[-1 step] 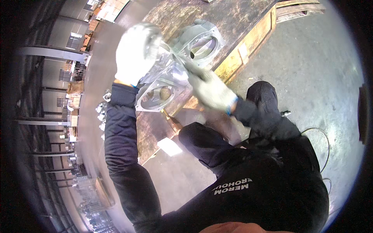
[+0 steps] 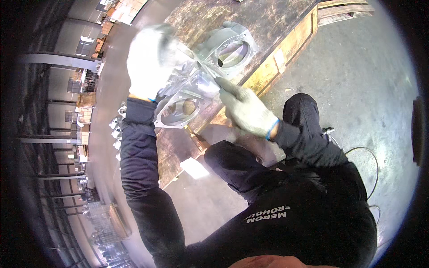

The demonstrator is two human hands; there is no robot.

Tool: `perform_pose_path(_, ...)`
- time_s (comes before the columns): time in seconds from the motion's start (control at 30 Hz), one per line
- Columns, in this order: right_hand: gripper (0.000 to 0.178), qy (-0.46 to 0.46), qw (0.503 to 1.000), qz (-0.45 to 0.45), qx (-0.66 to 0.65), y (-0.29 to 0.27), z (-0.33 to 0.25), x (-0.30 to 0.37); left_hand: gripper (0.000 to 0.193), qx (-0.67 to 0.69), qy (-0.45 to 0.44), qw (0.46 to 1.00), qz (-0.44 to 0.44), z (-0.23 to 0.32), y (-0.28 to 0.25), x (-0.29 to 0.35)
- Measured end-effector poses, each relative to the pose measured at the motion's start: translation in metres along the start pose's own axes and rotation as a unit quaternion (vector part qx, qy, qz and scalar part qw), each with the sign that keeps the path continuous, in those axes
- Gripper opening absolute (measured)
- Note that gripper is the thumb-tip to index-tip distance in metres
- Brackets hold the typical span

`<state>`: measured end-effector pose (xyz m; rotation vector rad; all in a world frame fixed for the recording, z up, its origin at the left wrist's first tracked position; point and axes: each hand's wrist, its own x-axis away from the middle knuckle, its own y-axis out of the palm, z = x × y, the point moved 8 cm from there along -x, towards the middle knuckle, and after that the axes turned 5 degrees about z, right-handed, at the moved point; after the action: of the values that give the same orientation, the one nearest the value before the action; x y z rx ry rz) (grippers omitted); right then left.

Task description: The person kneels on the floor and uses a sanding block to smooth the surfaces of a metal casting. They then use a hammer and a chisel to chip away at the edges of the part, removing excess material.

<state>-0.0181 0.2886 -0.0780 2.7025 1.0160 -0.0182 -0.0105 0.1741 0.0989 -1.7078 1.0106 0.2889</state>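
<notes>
Both my hands wear whitish knit gloves. My left hand (image 2: 151, 62) is overexposed and blurred at the far side of a shiny grey metal casting (image 2: 201, 85); its fingers are hidden. My right hand (image 2: 248, 109) is closed at the near side, its fingertips pressed together around something thin beside the casting, which I cannot make out. One round flanged opening (image 2: 167, 115) shows below my left hand. Another grey casting with an oval opening (image 2: 252, 44) lies just beyond, to the right. Both rest on a worn wooden surface.
The stained wooden bench (image 2: 279, 18) has a pale plank side (image 2: 286, 53). A white sheet-like piece (image 2: 194, 168) lies near my knee. On the right floor runs a thin hose (image 2: 377, 165). Several shiny metal parts (image 2: 117, 129) stand left of my arm; a pallet (image 2: 344, 11) lies at the back.
My right hand has shifted slightly right and toward me, and looks sharper now. My left hand has moved a little to the left. The castings stay in place.
</notes>
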Motion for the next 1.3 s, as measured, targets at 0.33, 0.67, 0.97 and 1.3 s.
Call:
perform_pose_path(0.33,0.045,-0.169,0.979,0.111,0.037,-0.011,0.027,-0.026,0.035,0.07,-0.42,0.905,-0.019,-0.079,0.006,0.049)
perform_pose_path(0.67,0.049,0.032,0.998,-0.049,0.033,-0.005,0.019,-0.012,0.035,0.036,-0.398,0.916,-0.037,-0.075,0.007,0.045)
perform_pose_path(0.97,0.049,-0.136,0.99,0.001,0.045,-0.008,0.012,-0.018,0.037,0.031,-0.395,0.918,-0.02,-0.078,0.007,0.047)
perform_pose_path(1.3,0.054,-0.038,0.997,-0.034,0.063,-0.008,0.017,-0.013,0.035,0.029,-0.374,0.927,-0.005,-0.081,0.006,0.052)
